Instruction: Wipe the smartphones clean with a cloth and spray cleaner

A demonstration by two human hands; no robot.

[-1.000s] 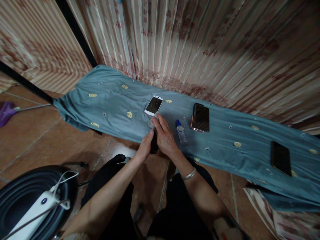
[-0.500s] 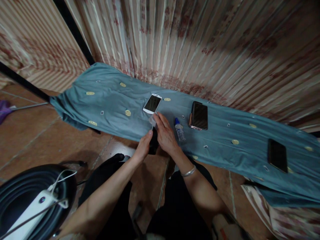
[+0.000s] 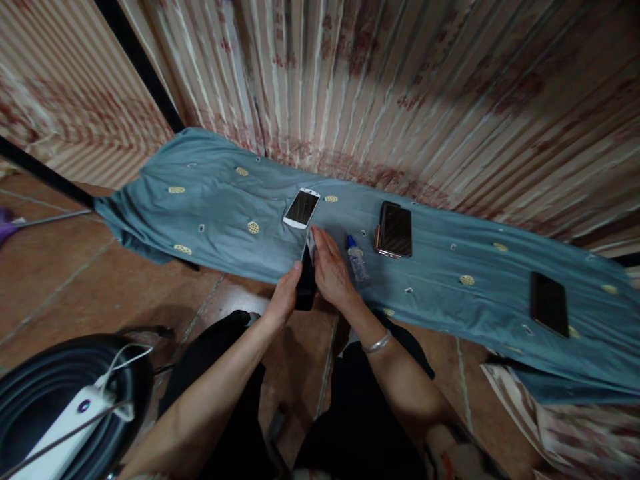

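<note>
Tilting slightly, both hands are now turning the dark phone more edge-on than a second ago.

Spreading beyond the fingertips, the blue-grey cloth [image 3: 210, 200] is serving as a soft bed for spare handsets. The left hand [image 3: 283, 301] is curling closed around the dark phone [image 3: 305, 283] from below, steadying it, while the right hand [image 3: 331, 273] is pressing a small pale wipe [image 3: 311, 241] against its upper end with closed fingers. A white phone [image 3: 301, 208] is lying just past the fingertips; a small bottle [image 3: 356, 260] is lying beside the right knuckles.
</note>
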